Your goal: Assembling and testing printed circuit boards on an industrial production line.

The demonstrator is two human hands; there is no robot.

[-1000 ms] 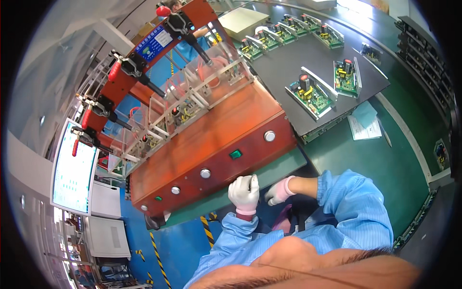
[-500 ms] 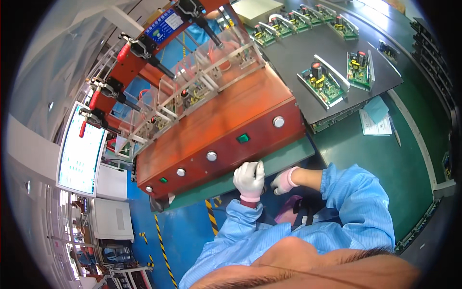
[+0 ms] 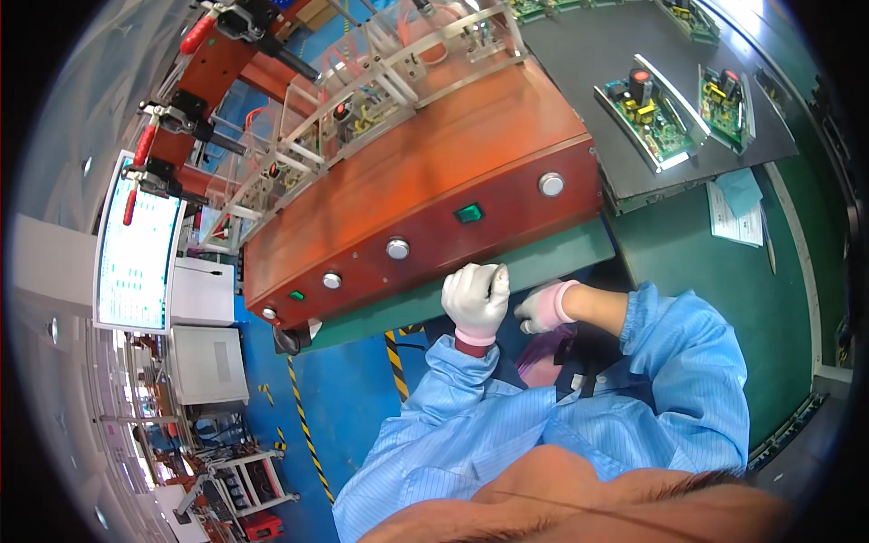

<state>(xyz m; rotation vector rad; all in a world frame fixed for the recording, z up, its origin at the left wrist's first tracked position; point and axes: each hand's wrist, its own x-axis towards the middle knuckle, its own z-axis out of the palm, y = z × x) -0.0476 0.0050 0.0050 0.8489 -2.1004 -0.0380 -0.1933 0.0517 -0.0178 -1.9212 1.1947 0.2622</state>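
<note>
My left hand (image 3: pixel 476 300), in a white glove with a pink cuff, is closed in a loose fist at the front edge of the green bench (image 3: pixel 398 303). Nothing shows in its fingers. Just to its right, my gloved right hand (image 3: pixel 543 309) hangs lower, in front of my body, with its fingers curled in and no object visible in them. Ahead of both stands an orange-red test fixture (image 3: pixel 425 163) with round silver buttons (image 3: pixel 398 249) and a green rectangular switch (image 3: pixel 468 213) on its front panel. Neither hand touches a button.
Red-handled toggle clamps (image 3: pixel 199 34) and clear plastic frames top the fixture. On the dark mat at right lie circuit boards (image 3: pixel 654 116) with metal heat sinks. A blue cloth (image 3: pixel 740 188), paper (image 3: pixel 735 223) and pen (image 3: pixel 769 244) lie nearby. A lit monitor (image 3: pixel 140 249) stands at left.
The view has tilted down, so the fixture and boards sit higher in the picture. Both hands keep nearly the same pose by the bench edge.
</note>
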